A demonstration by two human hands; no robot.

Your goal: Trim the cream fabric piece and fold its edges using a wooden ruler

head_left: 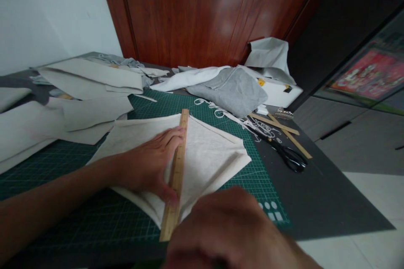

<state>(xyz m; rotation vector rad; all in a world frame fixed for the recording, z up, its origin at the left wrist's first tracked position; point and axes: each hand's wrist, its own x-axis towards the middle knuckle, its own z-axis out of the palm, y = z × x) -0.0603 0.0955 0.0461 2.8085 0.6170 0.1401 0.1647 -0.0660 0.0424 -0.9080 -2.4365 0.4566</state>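
A cream cloth piece (pixel 210 155) lies on the green cutting mat (pixel 261 178), its lower edges folded or creased. Across its middle runs a wooden ruler (pixel 178 168), pointing away from me. My left hand (pixel 151 162) presses on the ruler and the cloth, fingers spread, with the thumb and fingertips on the wood. Close to the camera, my right hand (pixel 224 227) is curled and blurred at the ruler's near end; what its fingers hold, if anything, is hidden.
Cream fabric pieces (pixel 91 113) lie at the left. Grey cloth (pixel 230 88) and a white box (pixel 280 92) stand at the back. Black-handled scissors (pixel 288 155), white cords (pixel 221 111) and wooden strips (pixel 290 138) lie at the right on the dark table (pixel 328 193).
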